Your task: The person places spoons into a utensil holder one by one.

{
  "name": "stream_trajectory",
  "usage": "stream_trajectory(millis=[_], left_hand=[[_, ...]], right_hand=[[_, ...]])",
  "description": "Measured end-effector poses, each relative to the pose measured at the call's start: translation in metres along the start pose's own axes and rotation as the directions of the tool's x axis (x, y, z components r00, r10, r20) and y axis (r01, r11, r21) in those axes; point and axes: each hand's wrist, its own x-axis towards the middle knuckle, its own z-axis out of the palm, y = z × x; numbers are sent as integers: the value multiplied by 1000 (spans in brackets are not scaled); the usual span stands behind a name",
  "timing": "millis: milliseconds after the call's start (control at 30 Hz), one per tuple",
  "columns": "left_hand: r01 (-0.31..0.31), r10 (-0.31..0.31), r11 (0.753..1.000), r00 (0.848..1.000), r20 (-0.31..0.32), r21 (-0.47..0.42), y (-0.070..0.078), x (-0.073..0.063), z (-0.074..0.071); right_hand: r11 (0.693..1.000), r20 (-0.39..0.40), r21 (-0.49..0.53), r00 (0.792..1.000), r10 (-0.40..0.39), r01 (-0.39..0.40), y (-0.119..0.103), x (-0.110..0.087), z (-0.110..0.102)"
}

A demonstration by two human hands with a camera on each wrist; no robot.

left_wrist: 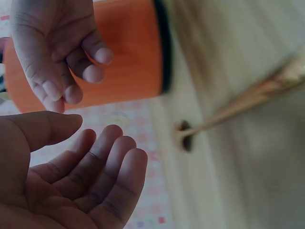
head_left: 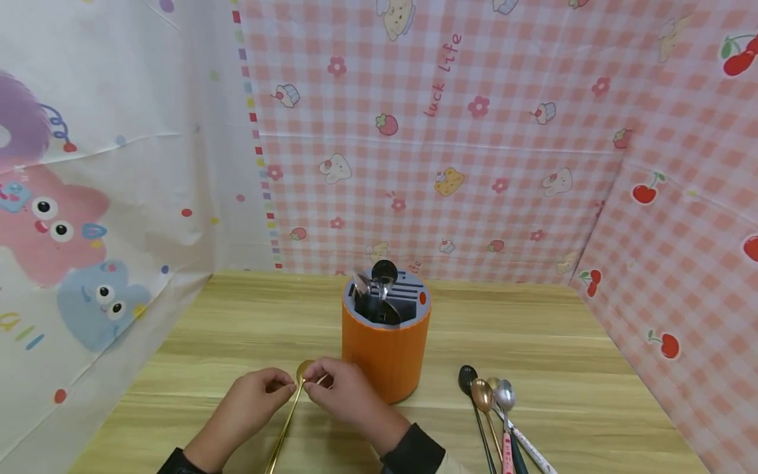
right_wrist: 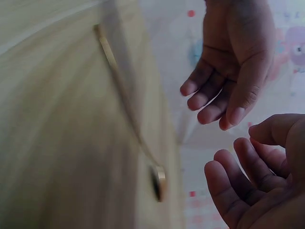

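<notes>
Gold spoon (left_wrist: 255,97) below left hand (head_left: 251,398) and right hand (head_left: 349,395); fingers loosely curved, nothing held. Orange holder (head_left: 387,355) beside right hand: could be knocked by sideways sweep.

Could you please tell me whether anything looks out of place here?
Nothing looks spilled or damaged. Only the gold spoon stands out slightly: it lies left of the orange holder, apart from the overlapping spoons on the right.

Just behind the right hand (head_left: 342,390), a black cuff (head_left: 416,449) meets a cream sleeve (head_left: 453,466); left of that hand, a second black cuff (head_left: 182,463).
</notes>
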Motion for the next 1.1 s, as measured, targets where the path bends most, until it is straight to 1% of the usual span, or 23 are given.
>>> stream_trajectory(millis=[167, 300, 400, 500, 567, 633, 833, 1000, 1100], left_hand=[[42, -43, 998, 998, 38, 40, -14, 3, 7], [85, -88, 995, 994, 66, 46, -20, 3, 12], [110, -114, 993, 990, 88, 49, -24, 2, 15], [106, -115, 991, 988, 107, 80, -27, 2, 17], [99, -111, 989, 987, 113, 109, -28, 2, 19], [95, -109, 988, 987, 116, 119, -29, 2, 20], [104, -117, 989, 986, 122, 103, -33, 4, 25], [79, -92, 993, 984, 155, 88, -35, 7, 30], [58, -72, 994, 986, 153, 89, -34, 8, 33]], right_hand=[[999, 14, -30, 1000, 22, -22, 17, 2, 15], [998, 36, -11, 998, 56, -56, 26, 3, 23], [997, 39, -17, 996, 76, -76, 31, 3, 27], [995, 34, -38, 995, 93, -92, 37, 2, 31], [994, 26, -39, 994, 107, -106, 40, 2, 33], [992, 21, -32, 992, 123, -123, 43, 3, 35], [992, 17, -58, 994, 110, -109, 47, 3, 35], [992, 30, -51, 993, 118, -117, 46, 2, 34], [990, 40, -46, 990, 133, -131, 45, 1, 33]])
